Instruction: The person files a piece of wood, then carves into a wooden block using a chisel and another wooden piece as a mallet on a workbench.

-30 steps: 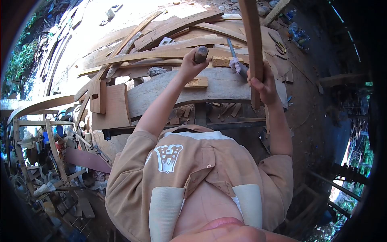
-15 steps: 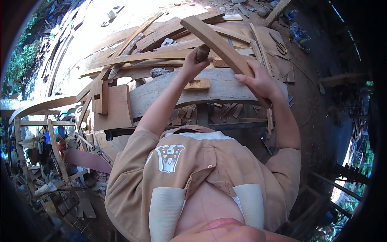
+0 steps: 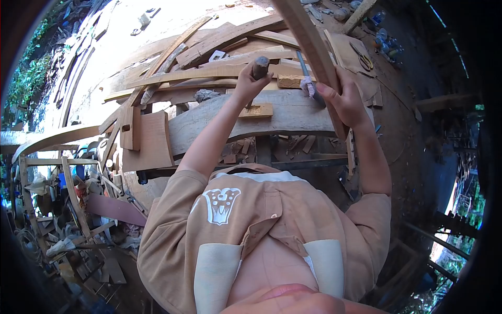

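In my left hand (image 3: 250, 83) is a chisel (image 3: 260, 67), its thick wooden handle pointing up and the fingers wrapped round it. Its thin blade runs down to a small wooden block (image 3: 259, 110) with a cut recess, lying on a thick grey plank (image 3: 293, 119). Whether the tip touches the block is hard to tell. My right hand (image 3: 346, 102) grips a long, flat wooden bar (image 3: 312, 44) near its lower end. The bar slants up and away, and its far end leaves the view at the top. It stands apart from the chisel.
Beyond the plank lie several loose boards (image 3: 230, 42), another carved block (image 3: 292, 81) and a blue rod with a cloth-wrapped end (image 3: 307, 88). Pliers (image 3: 362, 56) rest on the right. A mortised piece (image 3: 129, 128) sits at left. Wooden frames (image 3: 68, 183) stand at lower left.
The wooden bar has swung up and to the right, away from the chisel, uncovering the blue rod. The chisel handle now points more upward in my left hand.
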The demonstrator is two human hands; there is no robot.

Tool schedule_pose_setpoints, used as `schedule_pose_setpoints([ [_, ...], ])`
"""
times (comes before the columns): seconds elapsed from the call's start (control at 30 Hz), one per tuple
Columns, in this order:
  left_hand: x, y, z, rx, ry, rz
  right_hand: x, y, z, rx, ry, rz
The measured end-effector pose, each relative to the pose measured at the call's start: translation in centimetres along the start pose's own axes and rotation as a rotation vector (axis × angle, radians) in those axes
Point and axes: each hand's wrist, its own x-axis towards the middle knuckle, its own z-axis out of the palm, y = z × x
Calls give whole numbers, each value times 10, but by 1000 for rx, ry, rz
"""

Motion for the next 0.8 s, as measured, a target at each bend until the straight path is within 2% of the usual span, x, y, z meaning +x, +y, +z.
schedule_pose_setpoints([
  [0.07, 0, 1, 0, -16, -2, -18, -2, 7, 12, 232, 146, -95],
  [0.1, -1, 3, 1, -21, 4, -6, -3, 10, 16, 234, 145, -96],
  [0.17, 0, 4, 2, -25, 11, 12, -4, 11, 17, -250, -161, 68],
  [0.23, -1, 3, 3, -25, 12, 18, -3, 9, 15, -165, -153, 103],
  [0.33, 1, -3, 1, -14, -9, -16, -1, 0, 4, 37, 27, 98],
  [0.37, 0, -3, 2, -17, -6, -19, -2, 3, 6, 34, 23, 100],
  [0.43, 0, 0, 2, -14, 0, -20, -6, 13, 15, 182, 146, -71],
  [0.5, -1, 6, 4, -74, -2, -2, -11, 8, 19, 78, 113, -45],
  [0.57, 0, 7, 5, -137, -17, 18, -12, 2, 15, -319, -105, 102],
  [0.63, 2, 3, 6, -39, 12, 3, -10, -3, 5, -230, -112, 147],
  [0.73, 4, -2, 4, -15, -7, -9, -11, -5, 6, 109, 93, 42],
  [0.8, 3, -2, 5, -26, -3, -3, -11, 15, 19, 54, 64, 24],
])
